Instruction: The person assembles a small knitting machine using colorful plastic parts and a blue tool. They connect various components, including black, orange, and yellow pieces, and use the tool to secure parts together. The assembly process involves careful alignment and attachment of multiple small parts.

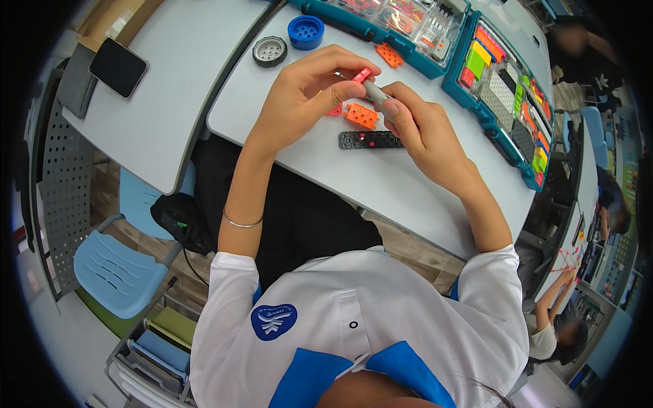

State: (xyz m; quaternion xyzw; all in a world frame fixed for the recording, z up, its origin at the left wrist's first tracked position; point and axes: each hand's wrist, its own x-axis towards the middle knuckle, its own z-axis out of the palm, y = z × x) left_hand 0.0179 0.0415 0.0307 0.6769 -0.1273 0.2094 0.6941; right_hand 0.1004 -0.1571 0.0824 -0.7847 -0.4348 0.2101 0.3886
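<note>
1. Two hands meet at upper centre of the frame: the left hand [309, 92] pinches a small red peg [362, 74].
2. The right hand [416, 126] grips a grey cylindrical piece [375, 92], peg at its tip.
3. Below lie an orange block [362, 115] and a black perforated strip [371, 140] on the grey table [381, 183].

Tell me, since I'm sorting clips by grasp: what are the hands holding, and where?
The right hand holds a grey rod around its lower part; the left hand pinches a small red piece at the rod's top end.
</note>
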